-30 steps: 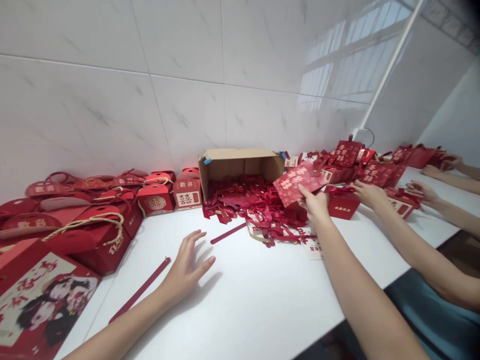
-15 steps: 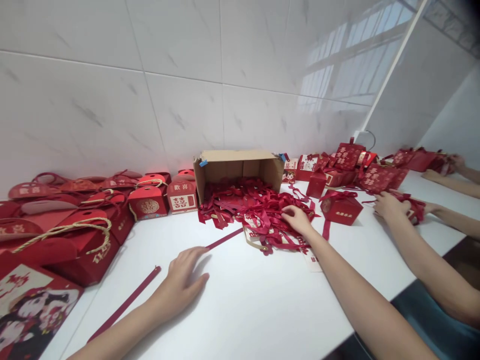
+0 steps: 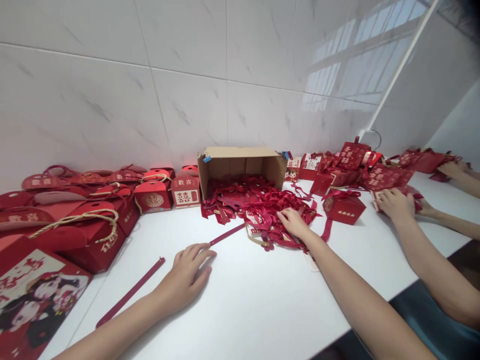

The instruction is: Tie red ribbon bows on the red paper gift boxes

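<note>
My left hand [image 3: 187,277] rests on the white table with fingers and thumb apart. Its fingertips are at the near end of a flat dark-red strip [image 3: 227,234], which runs towards the pile; whether they press on it is unclear. Another dark-red strip [image 3: 131,292] lies to the left of that hand. My right hand [image 3: 295,223] reaches into a tangled heap of red ribbons [image 3: 270,206], fingers bent together on the ribbon, tips partly hidden. White-and-red printed cards [image 3: 253,224] show among the ribbons. The heap spills from a cardboard box [image 3: 242,152] lying on its side.
Red gift boxes with cord handles [image 3: 152,196] crowd the left side along the tiled wall. A small red box with a bow [image 3: 344,206] stands right of the heap, with more red boxes [image 3: 352,156] behind. At right, another person's hand [image 3: 397,205] holds a red box.
My view has shifted slightly, so things sit a little to the right. My right hand has moved slightly left over the ribbons. The left hand stays near the strip.
</note>
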Motion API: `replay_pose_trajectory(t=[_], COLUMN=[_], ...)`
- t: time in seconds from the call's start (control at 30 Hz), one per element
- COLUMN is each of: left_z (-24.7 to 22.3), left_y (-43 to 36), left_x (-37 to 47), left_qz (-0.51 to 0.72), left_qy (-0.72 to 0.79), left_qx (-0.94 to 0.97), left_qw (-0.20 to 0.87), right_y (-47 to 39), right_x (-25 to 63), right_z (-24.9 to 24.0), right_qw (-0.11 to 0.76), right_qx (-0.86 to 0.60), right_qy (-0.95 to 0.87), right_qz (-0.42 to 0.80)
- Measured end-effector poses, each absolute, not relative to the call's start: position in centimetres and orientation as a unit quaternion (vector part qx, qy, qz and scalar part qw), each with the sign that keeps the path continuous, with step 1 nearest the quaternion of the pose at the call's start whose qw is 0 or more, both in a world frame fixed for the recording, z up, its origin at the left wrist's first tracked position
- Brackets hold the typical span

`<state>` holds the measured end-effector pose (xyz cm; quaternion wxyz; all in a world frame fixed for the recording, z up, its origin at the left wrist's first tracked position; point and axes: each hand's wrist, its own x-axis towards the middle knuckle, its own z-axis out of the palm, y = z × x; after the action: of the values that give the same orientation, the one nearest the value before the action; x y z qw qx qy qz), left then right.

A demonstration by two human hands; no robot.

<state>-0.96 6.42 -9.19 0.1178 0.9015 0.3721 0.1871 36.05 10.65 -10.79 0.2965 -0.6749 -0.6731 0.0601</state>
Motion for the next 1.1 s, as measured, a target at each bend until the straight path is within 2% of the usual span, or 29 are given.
replay_pose_trajectory(t=[0.23, 0.7, 0.93, 1.1], left_z=[-9.15, -8.7, -9.48, -9.51], left_y=[5.89, 5.38, 5.49, 5.67], left_x=[-0.53, -0.63, -0.73, -0.81], left_qz=[0.234, 0.225, 0.235, 0.196], left_qy=[0.375, 0.39, 0.441, 0.464], left_qx=[0.891, 0.889, 0.864, 0.861], left_qw=[0.102, 0.083, 0.064, 0.067], right_y=[10.17, 9.99, 10.15, 10.4], right_x=[35.96, 35.81, 36.22, 36.53], right_z=[-10.49, -10.29, -10.84, -10.52], right_qw=[0.278, 0.301, 0.354, 0.442], right_qx=[-0.662, -0.631, -0.64, -0.657], right_qy=[-0.694, -0.712, -0.681, -0.609], right_qz=[0.056, 0.067, 0.046, -0.047])
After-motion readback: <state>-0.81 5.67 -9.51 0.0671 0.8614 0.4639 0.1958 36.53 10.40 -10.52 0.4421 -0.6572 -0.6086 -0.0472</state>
